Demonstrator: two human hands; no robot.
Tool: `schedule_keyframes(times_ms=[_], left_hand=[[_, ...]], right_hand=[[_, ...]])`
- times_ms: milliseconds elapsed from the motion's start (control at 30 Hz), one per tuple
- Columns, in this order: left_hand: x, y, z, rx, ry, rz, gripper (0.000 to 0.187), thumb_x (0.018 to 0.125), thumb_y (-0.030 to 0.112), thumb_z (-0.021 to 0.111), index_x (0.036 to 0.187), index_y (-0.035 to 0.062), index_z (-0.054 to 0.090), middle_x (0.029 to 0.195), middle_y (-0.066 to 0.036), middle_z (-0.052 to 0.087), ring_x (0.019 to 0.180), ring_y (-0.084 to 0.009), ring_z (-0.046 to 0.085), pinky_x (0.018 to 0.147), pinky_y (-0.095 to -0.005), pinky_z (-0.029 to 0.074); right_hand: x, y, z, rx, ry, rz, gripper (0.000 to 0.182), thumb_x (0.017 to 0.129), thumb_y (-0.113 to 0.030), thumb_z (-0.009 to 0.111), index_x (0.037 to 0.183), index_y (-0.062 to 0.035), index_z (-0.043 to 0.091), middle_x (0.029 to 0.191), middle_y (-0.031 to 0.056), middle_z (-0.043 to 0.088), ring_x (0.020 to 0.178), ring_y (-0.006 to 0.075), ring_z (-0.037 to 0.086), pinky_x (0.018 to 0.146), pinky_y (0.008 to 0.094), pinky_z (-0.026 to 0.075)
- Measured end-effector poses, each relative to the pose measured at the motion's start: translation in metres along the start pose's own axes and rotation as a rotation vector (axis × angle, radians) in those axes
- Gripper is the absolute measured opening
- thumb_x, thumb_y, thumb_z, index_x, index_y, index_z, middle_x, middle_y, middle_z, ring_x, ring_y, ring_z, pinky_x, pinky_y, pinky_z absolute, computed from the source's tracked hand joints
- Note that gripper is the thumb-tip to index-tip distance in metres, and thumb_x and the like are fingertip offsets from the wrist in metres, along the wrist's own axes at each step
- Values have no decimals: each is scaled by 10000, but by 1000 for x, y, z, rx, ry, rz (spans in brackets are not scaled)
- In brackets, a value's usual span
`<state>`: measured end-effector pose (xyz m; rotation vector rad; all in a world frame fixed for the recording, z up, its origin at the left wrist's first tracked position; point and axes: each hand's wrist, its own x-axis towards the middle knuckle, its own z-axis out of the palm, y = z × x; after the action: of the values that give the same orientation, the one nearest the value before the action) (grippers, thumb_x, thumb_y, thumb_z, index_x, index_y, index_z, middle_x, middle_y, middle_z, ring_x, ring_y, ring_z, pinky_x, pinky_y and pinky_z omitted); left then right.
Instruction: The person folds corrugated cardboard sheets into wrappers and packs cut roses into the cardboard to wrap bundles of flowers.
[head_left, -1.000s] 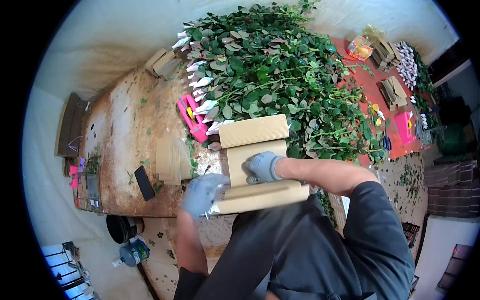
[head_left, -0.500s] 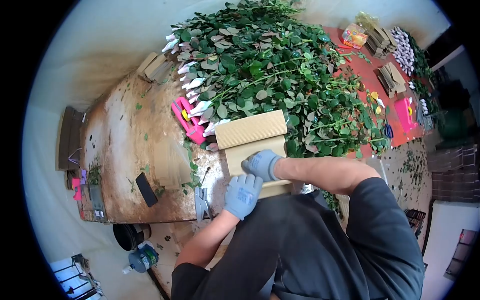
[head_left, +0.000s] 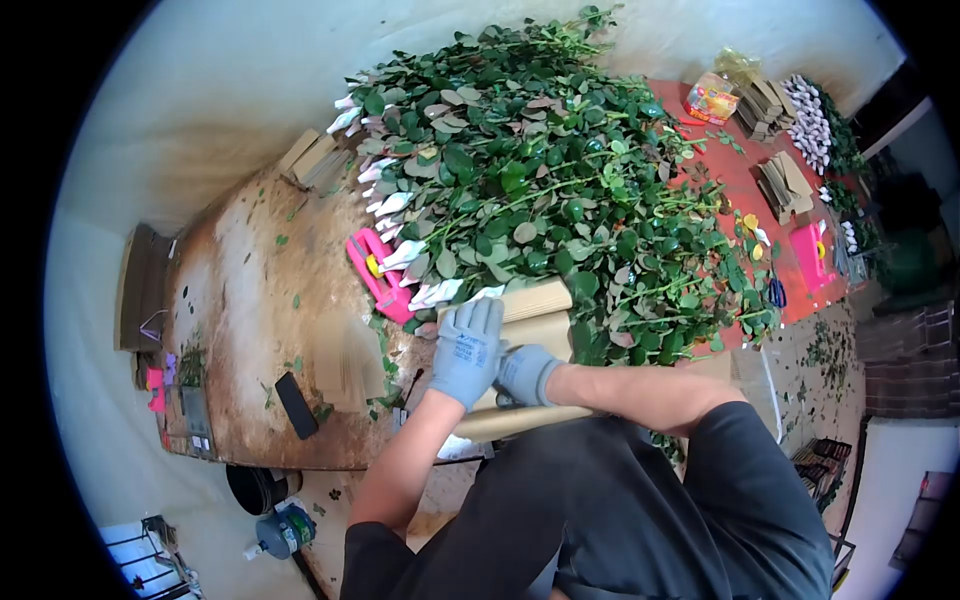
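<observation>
A tan corrugated cardboard sheet (head_left: 548, 338) lies at the front table edge against my body, its far end folded over. My left hand (head_left: 467, 350), in a grey-blue glove, rests on the left part of the sheet with its fingers stretched out. Right beside it, my gloved right hand (head_left: 528, 375) is curled low over the sheet; its fingertips are partly hidden, and what they hold, if anything, cannot be made out. Beyond the cardboard is a big pile of leafy rose stems (head_left: 540, 190), with white-wrapped heads (head_left: 405, 254) along the left side.
A pink tape dispenser (head_left: 378, 275) sits left of the rose heads. A black phone (head_left: 295, 405) and a stack of clear sleeves (head_left: 342, 365) lie on the left tabletop. Cardboard bundles (head_left: 785, 187) and another pink dispenser (head_left: 812, 257) are on the red surface at right.
My left hand has moved up and forward onto the cardboard. My right hand has come slightly nearer to my body. The cardboard's near edge now bows out toward me, and the view has tilted slightly.
</observation>
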<state>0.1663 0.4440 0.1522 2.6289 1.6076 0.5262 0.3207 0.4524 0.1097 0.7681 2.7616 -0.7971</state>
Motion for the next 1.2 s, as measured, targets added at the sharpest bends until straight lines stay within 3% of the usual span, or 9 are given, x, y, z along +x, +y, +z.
schedule_keyframes(times_ms=[167,333,467,567,767,833,933,1033,1200], left_hand=[[14,-25,35,-18,-142,-66,229,821,84,607,1047,53,630,899,-113,642,864,-318,630,779,-462,505],[15,-19,9,-143,-140,-95,440,838,199,705,1246,66,606,1109,-130,638,1062,-341,593,937,-476,463],[-23,11,-52,-68,173,-108,593,811,321,765,1314,70,577,1158,-109,635,1059,-348,579,944,-503,430],[-86,36,-48,-211,-258,35,575,793,354,773,1267,77,603,1091,-103,640,1021,-318,597,903,-444,446],[-108,44,-26,46,-433,-96,505,785,373,795,1174,77,670,1077,-106,665,1010,-294,624,892,-412,478],[-104,18,-50,-552,-261,-140,474,796,373,816,1128,57,694,1085,-131,682,975,-316,646,894,-429,505],[-105,-55,-66,-146,0,-548,457,828,342,805,1145,28,702,1049,-180,707,966,-365,669,930,-451,523],[-139,-148,-53,342,71,-883,702,848,490,744,1332,4,592,1300,-221,629,1204,-383,595,1032,-485,459],[-143,-177,-58,240,-276,-1207,903,769,530,789,1463,75,433,1379,-174,561,1346,-372,474,1071,-504,401]], right_hand=[[1,2,2,15,-7,26,481,812,-374,744,1108,-11,636,998,186,732,940,363,718,817,454,566],[-4,-2,-6,-1,-18,35,445,816,-362,744,1094,-30,643,1010,185,732,954,359,718,825,457,565],[1,0,3,41,-28,65,387,840,-358,729,1094,-75,655,1056,176,730,1001,356,711,849,463,561],[-1,-9,-13,16,-65,76,376,862,-366,717,1105,-85,657,1079,174,728,1018,356,708,858,464,561],[0,-9,-9,-20,-86,88,399,895,-399,691,1128,-78,653,1105,174,723,1038,363,701,875,466,557],[-3,-11,-15,-19,-78,104,412,891,-410,686,1127,-75,647,1094,173,724,1036,369,698,879,473,552],[-5,-12,-18,-16,-69,93,410,887,-407,678,1124,-74,640,1092,171,723,1033,371,695,877,476,549],[-3,-8,-14,-4,-83,85,404,882,-398,676,1121,-74,634,1098,171,720,1032,367,694,872,475,549],[-6,-9,-15,-1,-62,81,405,877,-393,676,1125,-74,638,1103,175,718,1031,366,694,878,472,550]])
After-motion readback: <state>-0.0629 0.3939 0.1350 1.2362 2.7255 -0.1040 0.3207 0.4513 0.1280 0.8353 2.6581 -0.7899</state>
